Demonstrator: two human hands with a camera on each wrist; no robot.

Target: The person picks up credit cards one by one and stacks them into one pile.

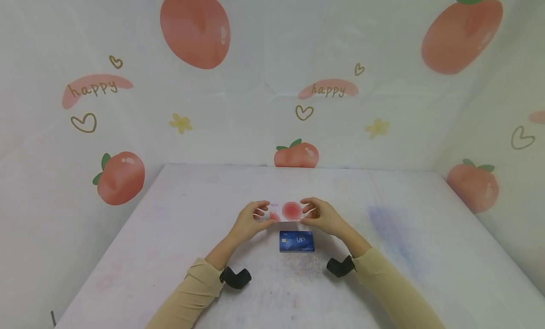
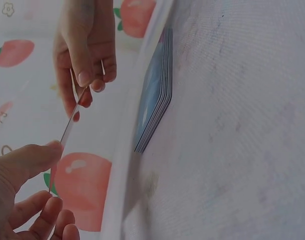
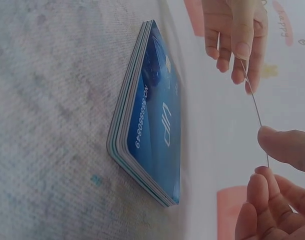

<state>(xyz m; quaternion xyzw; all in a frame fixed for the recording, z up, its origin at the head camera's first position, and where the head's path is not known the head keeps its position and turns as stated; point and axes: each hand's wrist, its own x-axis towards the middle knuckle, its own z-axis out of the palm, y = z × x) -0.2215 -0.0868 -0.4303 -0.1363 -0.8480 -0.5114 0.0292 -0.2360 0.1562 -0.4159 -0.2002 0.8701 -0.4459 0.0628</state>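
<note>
Both hands hold up a thin card (image 1: pixel 292 212) with a pink circle on white, above the table. My left hand (image 1: pixel 251 221) pinches its left end between thumb and fingertips. At the opposite end, the thumb and fingers of my right hand (image 1: pixel 324 218) grip it the same way. Seen from the left wrist, the card (image 2: pixel 67 131) is nearly edge-on and tilted. Just in front of the hands lies a stack of cards (image 1: pixel 296 241), its blue top card printed "VIP". In the right wrist view the stack (image 3: pixel 155 125) shows several layered edges.
The whitish table (image 1: pixel 191 253) carries a bluish smudge on the right. Behind it hangs a white backdrop (image 1: pixel 247 111) printed with peaches, hearts and "happy". A black device (image 1: pixel 236 278) sits at the left wrist, another black device (image 1: pixel 340 266) at the right.
</note>
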